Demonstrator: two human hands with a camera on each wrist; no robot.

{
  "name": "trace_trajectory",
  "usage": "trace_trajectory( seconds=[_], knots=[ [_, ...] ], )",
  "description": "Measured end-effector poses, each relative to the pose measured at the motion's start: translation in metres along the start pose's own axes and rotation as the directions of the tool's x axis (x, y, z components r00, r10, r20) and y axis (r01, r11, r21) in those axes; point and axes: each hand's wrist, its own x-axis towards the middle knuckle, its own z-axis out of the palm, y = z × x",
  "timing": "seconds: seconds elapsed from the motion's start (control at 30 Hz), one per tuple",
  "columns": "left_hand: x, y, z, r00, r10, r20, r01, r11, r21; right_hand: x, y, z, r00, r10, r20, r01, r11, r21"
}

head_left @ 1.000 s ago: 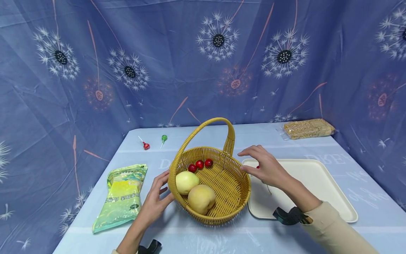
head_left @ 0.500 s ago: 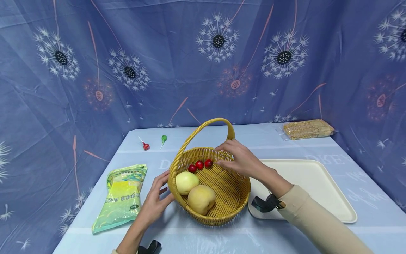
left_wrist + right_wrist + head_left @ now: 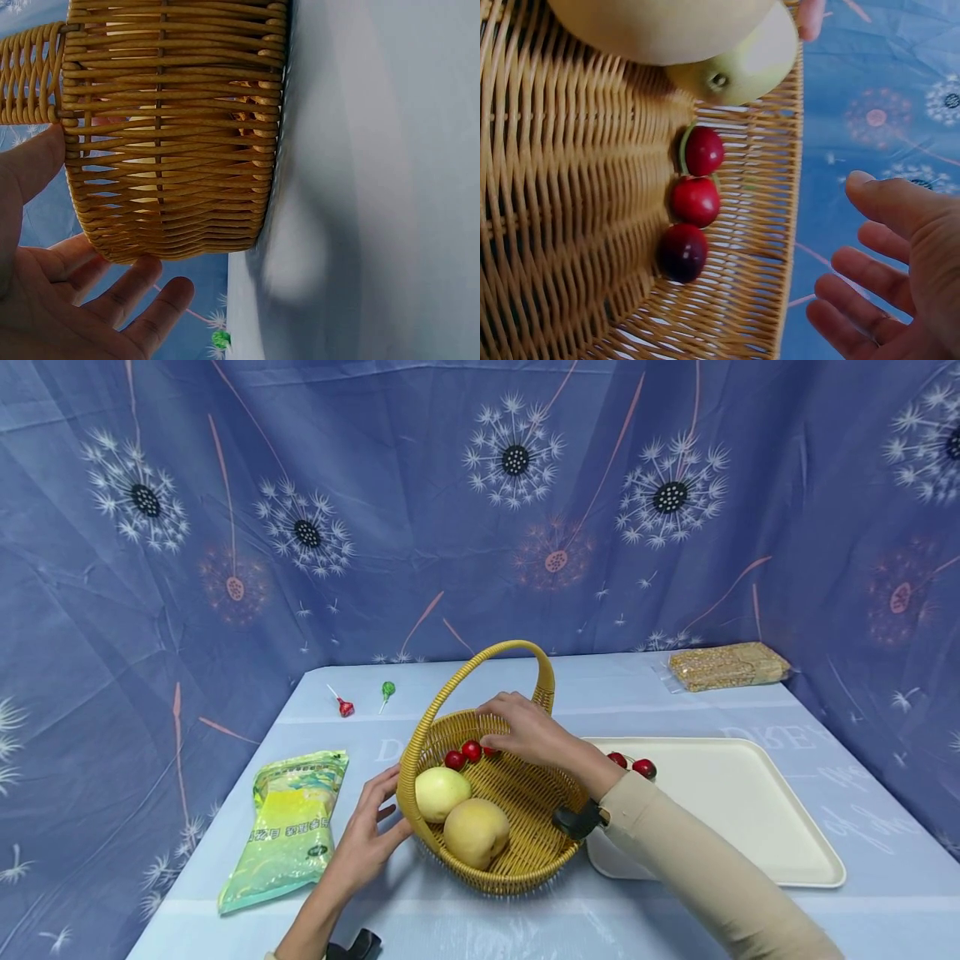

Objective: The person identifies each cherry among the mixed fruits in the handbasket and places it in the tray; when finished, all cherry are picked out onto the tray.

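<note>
A yellow woven basket [image 3: 540, 806] with a tall arched handle stands at mid-table. In it lie a yellow peach [image 3: 476, 832], a pale green round fruit [image 3: 442, 793] and three red cherries [image 3: 695, 201]. My left hand [image 3: 367, 839] rests against the basket's left side, thumb and fingers spread and touching the wicker. Over the basket's far right part hovers my right hand [image 3: 528, 731], fingers parted and holding nothing; in the right wrist view it is apart from the cherries. From the head, it partly covers the rightmost cherry. Two more cherries [image 3: 643, 767] lie on a white tray [image 3: 720, 827].
The tray sits right of the basket, partly behind my right forearm. A green and yellow snack bag [image 3: 292, 835] lies at the left. Farther back are a red lollipop [image 3: 345, 707], a green lollipop [image 3: 387, 689] and a wrapped grain bar [image 3: 731, 666]. Blue curtains surround the table.
My right hand has moved left from above the tray, past the basket's right rim, to over the basket, uncovering the tray's cherries. My left hand and the basket have stayed put.
</note>
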Motion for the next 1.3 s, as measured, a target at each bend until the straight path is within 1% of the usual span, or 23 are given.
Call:
trace_trajectory(
  seconds=[0.2, 0.3, 0.43, 0.63, 0.87, 1.07, 1.3],
  knots=[
    [-0.001, 0.000, 0.001, 1.000, -0.015, 0.003, 0.015, 1.000, -0.023, 0.009, 0.007, 0.016, 0.994, 0.063, 0.090, -0.061, 0.998, -0.027],
    [-0.002, -0.001, 0.001, 1.000, -0.018, 0.005, 0.019, 1.000, -0.023, 0.012, 0.010, 0.022, 0.985, 0.091, 0.146, -0.086, 0.995, -0.041],
    [-0.003, -0.001, 0.001, 1.000, -0.015, 0.004, 0.015, 1.000, -0.016, 0.013, 0.012, 0.028, 0.972, 0.119, 0.205, -0.114, 0.993, -0.032],
    [-0.002, 0.000, 0.001, 1.000, -0.015, 0.007, 0.015, 1.000, -0.009, 0.014, 0.015, 0.037, 0.958, 0.108, 0.265, -0.092, 0.993, -0.071],
    [0.000, -0.001, 0.000, 1.000, -0.015, 0.009, 0.015, 1.000, -0.010, 0.014, 0.016, 0.040, 0.955, 0.110, 0.276, -0.086, 0.991, -0.098],
    [0.000, 0.000, 0.000, 1.000, -0.017, 0.009, 0.017, 1.000, -0.012, 0.012, 0.018, 0.040, 0.954, 0.068, 0.293, -0.037, 0.993, -0.111],
    [0.001, 0.000, 0.000, 1.000, -0.019, 0.011, 0.019, 1.000, -0.012, 0.010, 0.022, 0.042, 0.940, 0.048, 0.337, -0.013, 0.995, -0.104]
  ],
)
